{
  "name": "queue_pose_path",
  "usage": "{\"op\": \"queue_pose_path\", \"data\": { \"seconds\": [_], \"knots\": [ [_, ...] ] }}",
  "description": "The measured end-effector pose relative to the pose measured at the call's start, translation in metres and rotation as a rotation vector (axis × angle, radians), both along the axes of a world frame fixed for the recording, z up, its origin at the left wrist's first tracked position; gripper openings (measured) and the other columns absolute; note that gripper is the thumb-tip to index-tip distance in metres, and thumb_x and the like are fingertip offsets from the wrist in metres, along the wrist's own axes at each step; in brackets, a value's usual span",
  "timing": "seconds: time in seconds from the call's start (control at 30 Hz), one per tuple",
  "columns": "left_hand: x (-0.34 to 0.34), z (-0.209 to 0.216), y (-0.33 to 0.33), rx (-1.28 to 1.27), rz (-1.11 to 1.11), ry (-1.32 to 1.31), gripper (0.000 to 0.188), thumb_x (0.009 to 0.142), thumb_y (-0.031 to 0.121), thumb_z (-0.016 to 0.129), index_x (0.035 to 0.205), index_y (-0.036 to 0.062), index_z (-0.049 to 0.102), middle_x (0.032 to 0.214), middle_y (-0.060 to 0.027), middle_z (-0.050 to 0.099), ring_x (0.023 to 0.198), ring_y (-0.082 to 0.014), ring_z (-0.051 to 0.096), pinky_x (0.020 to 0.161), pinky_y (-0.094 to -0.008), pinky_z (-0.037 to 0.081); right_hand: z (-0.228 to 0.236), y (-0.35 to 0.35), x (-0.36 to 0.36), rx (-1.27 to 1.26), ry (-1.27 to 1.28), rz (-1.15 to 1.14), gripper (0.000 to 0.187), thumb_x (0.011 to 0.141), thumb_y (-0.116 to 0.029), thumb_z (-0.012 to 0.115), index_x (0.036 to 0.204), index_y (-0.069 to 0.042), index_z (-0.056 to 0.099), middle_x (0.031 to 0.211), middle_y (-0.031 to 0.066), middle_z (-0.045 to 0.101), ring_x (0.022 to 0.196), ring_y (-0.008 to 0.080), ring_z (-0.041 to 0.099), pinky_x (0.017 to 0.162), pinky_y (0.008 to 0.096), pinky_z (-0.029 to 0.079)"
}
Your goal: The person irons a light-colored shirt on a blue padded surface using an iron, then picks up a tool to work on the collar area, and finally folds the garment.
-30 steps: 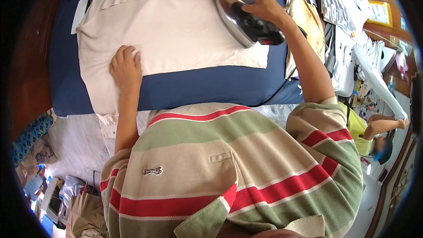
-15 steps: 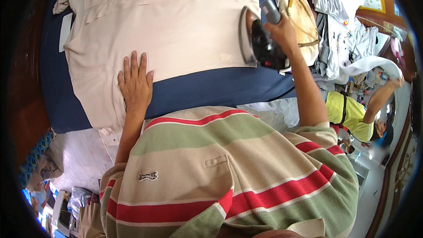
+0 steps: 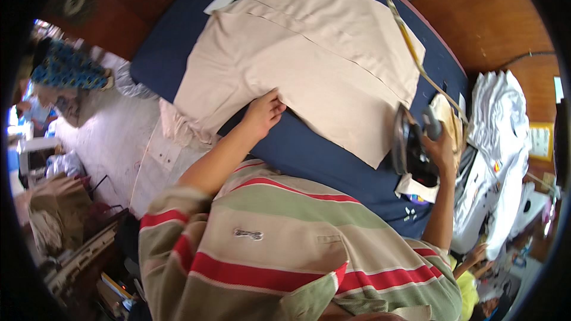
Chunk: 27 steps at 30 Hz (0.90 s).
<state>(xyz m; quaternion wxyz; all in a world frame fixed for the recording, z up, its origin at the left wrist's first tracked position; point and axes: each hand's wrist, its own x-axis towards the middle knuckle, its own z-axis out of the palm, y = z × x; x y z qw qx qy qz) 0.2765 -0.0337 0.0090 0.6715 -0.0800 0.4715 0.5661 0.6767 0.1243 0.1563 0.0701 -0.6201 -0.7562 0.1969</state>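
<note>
We find pressing in hand: the cream top (image 3: 321, 77) lies spread on the navy ironing cover (image 3: 285, 148). The right hand (image 3: 439, 144) grasps the iron (image 3: 414, 159) by its handle, just beside the top's right edge. The left hand (image 3: 265, 115) sits at the near edge, fingers loosely curled (whether they pinch cloth, we cannot tell). Another pass would, we judge, call for flat fabric and leftward travel. A strip of cover shows nearward; white garments (image 3: 499, 113) bound the right.

no legible lettering, bone-shaped patch (image 3: 248, 234) on striped shirt (image 3: 291, 209) blurred, yellow-framed notice (image 3: 540, 141) too small to read
</note>
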Motion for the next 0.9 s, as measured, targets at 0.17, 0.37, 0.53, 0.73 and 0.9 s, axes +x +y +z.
{"op": "queue_pose_path", "data": {
  "seconds": [0.17, 0.37, 0.53, 0.73, 0.9],
  "knots": [
    [0.010, -0.020, -0.056, 0.166, 0.085, 0.600, 0.028, 0.088, 0.018, 0.055, 0.115, 0.0094, 0.054, 0.114, -0.0080, 0.057, 0.105, -0.0218, 0.052, 0.092, -0.0376, 0.041, -0.001, 0.023, 0.090, -0.035, 0.088, -0.213, 0.053, 0.067, -0.015, 0.062, 0.114, 0.003, 0.049, 0.080, 0.0131, 0.059, 0.063, 0.0189, 0.057, 0.057, 0.0316, 0.047],
    [0.029, 0.068, -0.226, 0.304, 0.808, 0.232, 0.039, 0.087, 0.019, 0.045, 0.121, -0.0003, 0.046, 0.127, -0.0155, 0.050, 0.120, -0.0275, 0.046, 0.107, -0.0418, 0.030, -0.048, 0.040, 0.205, 0.424, -0.206, -0.189, 0.060, 0.070, -0.024, 0.065, 0.121, 0.000, 0.047, 0.089, 0.0210, 0.061, 0.086, 0.0328, 0.062, 0.077, 0.0409, 0.047],
    [0.049, 0.069, -0.282, 0.233, 1.041, 0.339, 0.041, 0.086, 0.022, 0.045, 0.121, -0.0005, 0.047, 0.123, -0.0141, 0.054, 0.118, -0.0274, 0.049, 0.103, -0.0427, 0.034, -0.031, 0.034, -0.036, 0.649, 0.214, 0.182, 0.049, 0.074, -0.018, 0.069, 0.117, -0.001, 0.054, 0.118, 0.0192, 0.055, 0.111, 0.0355, 0.050, 0.094, 0.0407, 0.039],
    [0.048, 0.080, -0.298, 0.161, 1.055, 0.428, 0.032, 0.090, 0.023, 0.041, 0.114, 0.0035, 0.050, 0.115, -0.0137, 0.057, 0.110, -0.0264, 0.054, 0.098, -0.0408, 0.039, -0.107, -0.007, -0.347, 0.194, 0.243, 0.661, 0.044, 0.084, -0.040, 0.054, 0.104, -0.002, 0.062, 0.108, 0.0194, 0.061, 0.104, 0.0378, 0.055, 0.088, 0.0432, 0.043],
    [0.001, 0.082, -0.301, 0.329, 1.027, 0.616, 0.024, 0.093, 0.021, 0.039, 0.107, 0.0037, 0.047, 0.107, -0.0125, 0.057, 0.101, -0.0235, 0.056, 0.091, -0.0381, 0.044, -0.210, 0.149, -0.398, 0.525, -0.406, 1.314, 0.038, 0.082, -0.029, 0.052, 0.095, 0.006, 0.061, 0.092, 0.0253, 0.061, 0.089, 0.0407, 0.058, 0.078, 0.0478, 0.045]
  ]
}}
